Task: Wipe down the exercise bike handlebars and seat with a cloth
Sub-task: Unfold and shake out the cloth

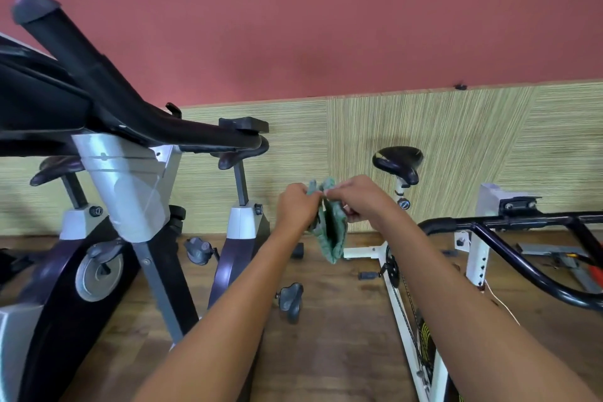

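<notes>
Right in the middle of the frame, both bare arms reach forward and meet over a green cloth (330, 228), which is held up in the air between the two bikes, touching neither. The left hand (297, 208) is curled around the cloth's left edge, fingers closed on the fabric, while the right hand (357, 198) pinches its top edge between thumb and fingertips; the rest of the cloth hangs down folded and bunched below the hands, its lower end dangling above the wooden floor (339, 330). At the left of the frame stands a silver and dark exercise bike (130, 192), its black handlebars (107, 98) rising toward the upper left corner and stretching out toward the centre, well clear of the cloth. Behind it, two dark saddles (243, 155) show on their posts. At the right stands a white-framed exercise bike (408, 313), its black seat (398, 160) just beyond the right hand near the wall, and its black handlebar tubing (522, 228) crossing the right edge of the frame. A loose black pedal (290, 302) hangs near the floor under the left forearm. A striped, straw-coloured panel (359, 140) covers the lower wall, with reddish paint (326, 10) above it filling the whole top of the frame.
</notes>
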`<action>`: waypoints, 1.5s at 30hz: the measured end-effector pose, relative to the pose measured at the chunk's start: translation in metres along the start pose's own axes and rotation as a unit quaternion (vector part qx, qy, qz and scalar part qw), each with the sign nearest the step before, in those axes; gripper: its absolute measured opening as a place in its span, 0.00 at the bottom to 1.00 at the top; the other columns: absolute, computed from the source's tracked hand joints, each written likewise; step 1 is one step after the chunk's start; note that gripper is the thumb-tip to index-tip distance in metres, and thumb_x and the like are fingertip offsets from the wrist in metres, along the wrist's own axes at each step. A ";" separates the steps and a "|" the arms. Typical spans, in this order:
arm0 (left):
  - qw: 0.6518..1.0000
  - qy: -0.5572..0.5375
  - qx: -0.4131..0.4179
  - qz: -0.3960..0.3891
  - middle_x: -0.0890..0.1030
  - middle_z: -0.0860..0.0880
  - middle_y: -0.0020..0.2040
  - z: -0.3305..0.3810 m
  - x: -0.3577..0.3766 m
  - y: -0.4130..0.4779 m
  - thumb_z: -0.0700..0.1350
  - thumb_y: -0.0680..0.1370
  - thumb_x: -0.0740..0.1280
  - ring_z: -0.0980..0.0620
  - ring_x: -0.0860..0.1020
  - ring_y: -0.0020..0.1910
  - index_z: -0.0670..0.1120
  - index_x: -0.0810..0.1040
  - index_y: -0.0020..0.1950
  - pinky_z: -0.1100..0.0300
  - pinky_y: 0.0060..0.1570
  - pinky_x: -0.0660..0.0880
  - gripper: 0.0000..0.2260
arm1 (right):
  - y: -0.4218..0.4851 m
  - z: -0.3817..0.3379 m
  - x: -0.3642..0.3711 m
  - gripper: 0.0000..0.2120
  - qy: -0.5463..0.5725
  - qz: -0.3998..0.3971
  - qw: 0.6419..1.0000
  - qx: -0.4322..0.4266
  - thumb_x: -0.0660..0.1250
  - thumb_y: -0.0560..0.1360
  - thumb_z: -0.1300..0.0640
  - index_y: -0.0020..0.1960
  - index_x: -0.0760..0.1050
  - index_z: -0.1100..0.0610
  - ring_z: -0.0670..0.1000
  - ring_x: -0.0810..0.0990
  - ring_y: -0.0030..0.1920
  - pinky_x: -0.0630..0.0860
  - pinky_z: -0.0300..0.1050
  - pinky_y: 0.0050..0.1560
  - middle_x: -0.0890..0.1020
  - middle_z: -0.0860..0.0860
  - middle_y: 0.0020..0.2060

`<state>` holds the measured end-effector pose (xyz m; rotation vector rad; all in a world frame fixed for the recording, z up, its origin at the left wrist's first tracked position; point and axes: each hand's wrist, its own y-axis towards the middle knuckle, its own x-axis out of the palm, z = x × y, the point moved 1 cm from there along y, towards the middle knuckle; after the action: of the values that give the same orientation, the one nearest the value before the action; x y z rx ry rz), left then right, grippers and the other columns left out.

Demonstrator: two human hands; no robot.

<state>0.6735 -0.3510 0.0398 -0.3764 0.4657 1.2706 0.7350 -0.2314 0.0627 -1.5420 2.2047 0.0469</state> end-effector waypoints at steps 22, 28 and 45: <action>0.942 -0.324 -0.057 -0.062 0.79 0.46 0.45 0.052 0.057 0.082 0.39 0.81 0.58 0.49 0.80 0.41 0.44 0.71 0.51 0.52 0.41 0.79 0.03 | 0.092 0.046 -0.062 0.17 0.472 -0.100 0.872 0.086 0.73 0.74 0.61 0.61 0.77 0.64 0.59 0.82 0.55 0.78 0.55 0.60 0.84 0.60 0.52; 0.916 -0.360 -0.122 -0.130 0.80 0.44 0.50 0.031 0.053 0.163 0.43 0.81 0.61 0.46 0.80 0.47 0.45 0.76 0.57 0.47 0.55 0.77 0.07 | 0.180 -0.011 -0.092 0.16 0.162 -0.024 0.986 -0.007 0.75 0.72 0.65 0.59 0.79 0.62 0.56 0.85 0.50 0.82 0.50 0.49 0.86 0.57 0.51; 0.753 -0.580 -0.160 -0.267 0.77 0.36 0.66 0.008 0.129 0.402 0.45 0.64 0.83 0.38 0.78 0.64 0.37 0.74 0.68 0.41 0.64 0.74 0.36 | 0.446 -0.080 -0.156 0.11 -0.190 -0.228 0.955 -0.003 0.75 0.72 0.66 0.51 0.82 0.55 0.54 0.84 0.52 0.82 0.48 0.50 0.85 0.53 0.50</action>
<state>0.3153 -0.1387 -0.0274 0.0618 -0.8954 0.7867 0.3496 0.0521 0.0942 -1.8310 1.5222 0.1887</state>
